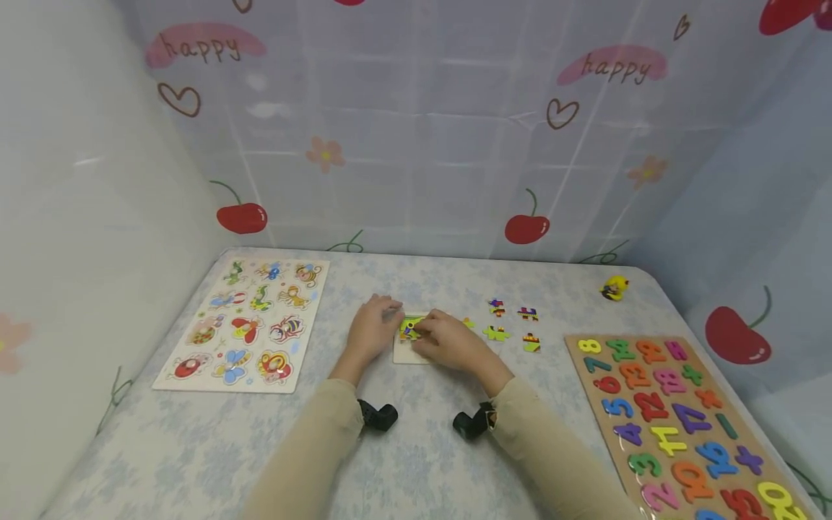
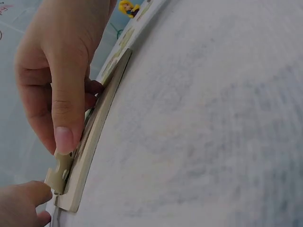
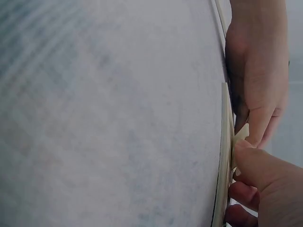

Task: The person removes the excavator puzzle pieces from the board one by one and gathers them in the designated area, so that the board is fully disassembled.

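Observation:
A small wooden puzzle board (image 1: pixel 409 355) lies between the hands, with green and yellow jigsaw pieces at its upper left. My right hand (image 1: pixel 450 339) is over the board and pinches a jigsaw piece (image 2: pixel 57 176). The left wrist view shows that piece tilted up, its thumb on the plain wooden side. My left hand (image 1: pixel 373 328) is at the board's left edge, its fingertips (image 2: pixel 43 191) close against the piece. Whether they bear on the piece or the board I cannot tell. Several loose jigsaw pieces (image 1: pixel 497 333) lie to the right.
An insect puzzle board (image 1: pixel 295 361) lies at the left. At the right is a brown number board (image 1: pixel 643 462) with colourful numerals. A small yellow-haired figurine (image 1: pixel 614 288) stands near the back right corner. A patterned curtain (image 1: pixel 416 180) hangs behind the table.

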`<state>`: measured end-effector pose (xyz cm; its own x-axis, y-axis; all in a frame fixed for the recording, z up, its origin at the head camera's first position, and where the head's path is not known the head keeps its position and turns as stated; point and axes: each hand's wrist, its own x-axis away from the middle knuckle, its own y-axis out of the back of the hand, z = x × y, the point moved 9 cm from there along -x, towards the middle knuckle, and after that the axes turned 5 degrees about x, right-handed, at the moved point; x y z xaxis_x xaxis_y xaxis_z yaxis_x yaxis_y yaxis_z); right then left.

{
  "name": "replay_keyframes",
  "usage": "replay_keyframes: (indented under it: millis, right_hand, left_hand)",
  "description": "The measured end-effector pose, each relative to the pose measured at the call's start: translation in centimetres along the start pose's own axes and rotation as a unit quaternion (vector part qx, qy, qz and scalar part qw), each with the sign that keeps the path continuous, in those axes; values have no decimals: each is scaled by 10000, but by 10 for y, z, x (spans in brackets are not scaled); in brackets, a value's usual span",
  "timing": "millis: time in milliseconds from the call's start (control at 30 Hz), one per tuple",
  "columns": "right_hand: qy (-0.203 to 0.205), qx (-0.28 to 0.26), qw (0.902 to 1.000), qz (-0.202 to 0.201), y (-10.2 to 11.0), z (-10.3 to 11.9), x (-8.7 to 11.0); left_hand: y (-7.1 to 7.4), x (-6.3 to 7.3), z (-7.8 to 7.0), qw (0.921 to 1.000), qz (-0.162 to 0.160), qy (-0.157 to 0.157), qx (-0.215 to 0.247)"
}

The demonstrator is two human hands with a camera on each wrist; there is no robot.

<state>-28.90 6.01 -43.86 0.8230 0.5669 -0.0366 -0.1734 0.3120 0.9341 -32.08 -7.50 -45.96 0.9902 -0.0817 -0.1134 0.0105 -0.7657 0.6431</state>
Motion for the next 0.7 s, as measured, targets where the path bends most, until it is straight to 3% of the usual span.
replay_keyframes:
  millis: [200,533,700]
  right_hand:
    - [-61,-30,9999,-155,3,4,0]
    - [-262,-96,9989,-371,2,2,-4]
    - [-637,-383,9969,-271,-2,-4,-5]
  left_hand:
    - [3,-4,4,9994,-273,131,155]
    - [4,-6,3,9991,-337,200,183]
    - [3,-6,3,9989,-318,243,234]
